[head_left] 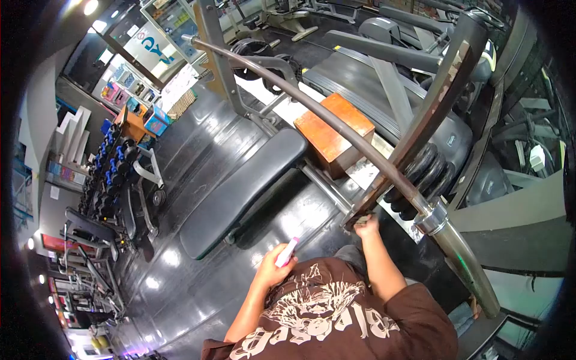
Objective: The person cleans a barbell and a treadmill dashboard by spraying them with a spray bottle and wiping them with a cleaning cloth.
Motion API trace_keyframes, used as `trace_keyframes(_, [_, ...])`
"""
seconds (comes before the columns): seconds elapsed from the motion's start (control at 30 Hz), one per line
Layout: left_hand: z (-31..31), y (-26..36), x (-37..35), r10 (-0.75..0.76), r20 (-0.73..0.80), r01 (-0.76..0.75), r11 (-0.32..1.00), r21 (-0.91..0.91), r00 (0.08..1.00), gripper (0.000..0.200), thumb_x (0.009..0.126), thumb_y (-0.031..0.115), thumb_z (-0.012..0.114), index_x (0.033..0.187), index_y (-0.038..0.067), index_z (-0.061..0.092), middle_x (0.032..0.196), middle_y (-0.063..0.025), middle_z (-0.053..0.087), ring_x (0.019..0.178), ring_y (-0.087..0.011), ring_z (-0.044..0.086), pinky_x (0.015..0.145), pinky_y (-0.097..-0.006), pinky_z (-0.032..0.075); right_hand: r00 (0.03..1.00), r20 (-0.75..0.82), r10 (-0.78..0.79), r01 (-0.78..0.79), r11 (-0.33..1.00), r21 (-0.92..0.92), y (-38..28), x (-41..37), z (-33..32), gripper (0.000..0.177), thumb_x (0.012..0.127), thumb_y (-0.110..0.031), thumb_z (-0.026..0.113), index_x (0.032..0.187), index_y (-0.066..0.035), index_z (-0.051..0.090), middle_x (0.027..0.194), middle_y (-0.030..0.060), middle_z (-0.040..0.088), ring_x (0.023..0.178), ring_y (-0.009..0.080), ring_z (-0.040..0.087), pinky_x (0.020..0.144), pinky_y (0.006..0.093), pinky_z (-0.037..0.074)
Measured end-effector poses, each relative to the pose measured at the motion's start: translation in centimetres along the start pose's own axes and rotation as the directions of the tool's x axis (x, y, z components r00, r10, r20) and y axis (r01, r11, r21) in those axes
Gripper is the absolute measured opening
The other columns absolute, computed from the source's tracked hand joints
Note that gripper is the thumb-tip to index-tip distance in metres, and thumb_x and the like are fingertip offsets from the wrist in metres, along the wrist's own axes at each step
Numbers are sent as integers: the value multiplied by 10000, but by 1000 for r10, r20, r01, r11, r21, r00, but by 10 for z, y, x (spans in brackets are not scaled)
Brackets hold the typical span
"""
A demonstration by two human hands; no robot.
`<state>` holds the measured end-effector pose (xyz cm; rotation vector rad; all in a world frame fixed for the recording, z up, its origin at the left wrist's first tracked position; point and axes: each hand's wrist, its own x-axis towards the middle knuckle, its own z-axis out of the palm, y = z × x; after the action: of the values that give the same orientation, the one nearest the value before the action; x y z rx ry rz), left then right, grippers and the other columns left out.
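White-and-pink handheld object [287,252], just one, is at lower centre of the frame, and I have the left grip [273,267] closed around it. To its right, my right grip [367,225] is at the foot of one brown upright [444,90]; whether it is clenched, I cannot tell. Outward from there, I see one barbell [339,125] slanting from upper left to lower right, one black padded bench [246,189] at centre, one orange box [349,109] at upper centre, and black weight plates [431,174], too overlapped to count, centre right.
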<state>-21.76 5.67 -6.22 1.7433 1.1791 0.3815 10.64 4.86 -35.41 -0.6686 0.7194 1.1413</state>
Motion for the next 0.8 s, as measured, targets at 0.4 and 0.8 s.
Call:
trace_keyframes(0.4, [6, 5, 14, 13, 106, -11, 1000, -16, 994, 237, 852, 150, 752, 1042, 50, 650, 885, -57, 682, 830, -154, 640, 775, -312, 506, 637, 762, -113, 21, 991, 129, -73, -230, 96, 547, 1011, -400, 490, 1415, -31, 486, 1459, 147, 510, 1341, 324, 488, 1133, 520, 383])
trace_keyframes(0.8, [2, -5, -2, 1, -2, -1, 999, -35, 1000, 244, 857, 148, 731, 1054, 37, 640, 909, -95, 678, 854, -209, 648, 797, -338, 505, 996, -17, -93, 87, 971, -222, -51, -46, -34, 383, 1040, -356, 443, 1298, -103, 571, 1273, 99, 628, 1165, 296, 601, 1064, 481, 427])
